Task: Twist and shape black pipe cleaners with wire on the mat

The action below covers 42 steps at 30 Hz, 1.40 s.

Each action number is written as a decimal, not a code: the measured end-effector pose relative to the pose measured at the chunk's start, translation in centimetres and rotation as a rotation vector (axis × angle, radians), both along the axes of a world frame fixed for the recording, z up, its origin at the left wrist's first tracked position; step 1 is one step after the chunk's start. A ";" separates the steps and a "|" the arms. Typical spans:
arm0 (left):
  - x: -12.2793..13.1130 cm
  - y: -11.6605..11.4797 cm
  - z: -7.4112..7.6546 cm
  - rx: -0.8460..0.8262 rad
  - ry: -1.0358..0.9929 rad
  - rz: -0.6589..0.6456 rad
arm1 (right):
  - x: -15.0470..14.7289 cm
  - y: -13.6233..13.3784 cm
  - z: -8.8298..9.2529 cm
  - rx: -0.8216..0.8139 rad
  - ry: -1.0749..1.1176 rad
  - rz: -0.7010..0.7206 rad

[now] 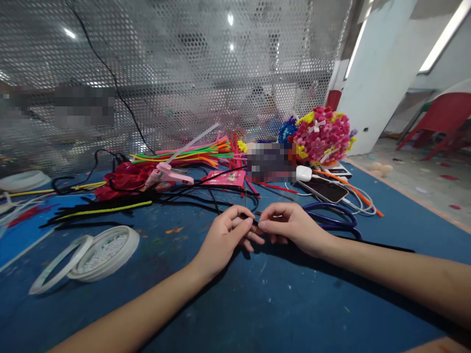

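Observation:
My left hand (228, 234) and my right hand (294, 226) meet above the middle of the blue table, their fingertips nearly touching. Both pinch what looks like a short piece of black pipe cleaner (255, 222), mostly covered by the fingers. Beyond the left hand lies a heap of black pipe cleaners (176, 198) with one yellow-green stem (106, 211) on it. A pink hot glue gun (169, 174) rests behind them, on its side by some crumpled red material (125, 180). Thick dark blue loops (333, 215) lie just beyond my right wrist.
A white round container of small white beads (106, 252) stands at the left, its ring lid (61, 264) leaning on it. Coloured pipe cleaners (198, 153), a pink flower bouquet (324, 137), a phone (326, 190) and a white earphone case (303, 173) line the back, before a perforated metal screen (206, 73).

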State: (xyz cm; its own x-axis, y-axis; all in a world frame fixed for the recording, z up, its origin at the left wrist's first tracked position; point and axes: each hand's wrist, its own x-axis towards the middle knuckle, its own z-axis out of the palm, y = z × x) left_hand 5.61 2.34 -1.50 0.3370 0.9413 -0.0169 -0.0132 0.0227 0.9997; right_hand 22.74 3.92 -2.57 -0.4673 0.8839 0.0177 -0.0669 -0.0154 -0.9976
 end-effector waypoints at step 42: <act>1.9 -2.6 3.0 -0.028 0.067 0.206 | 1.0 -1.1 2.4 0.690 -0.082 -0.175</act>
State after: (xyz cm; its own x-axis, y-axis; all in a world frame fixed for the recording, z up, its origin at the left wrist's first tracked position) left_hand 7.53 -0.24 1.51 0.1347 0.9891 -0.0600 0.0461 0.0542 0.9975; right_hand 23.73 2.81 -0.15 -0.3437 0.7459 0.5705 0.0643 0.6248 -0.7781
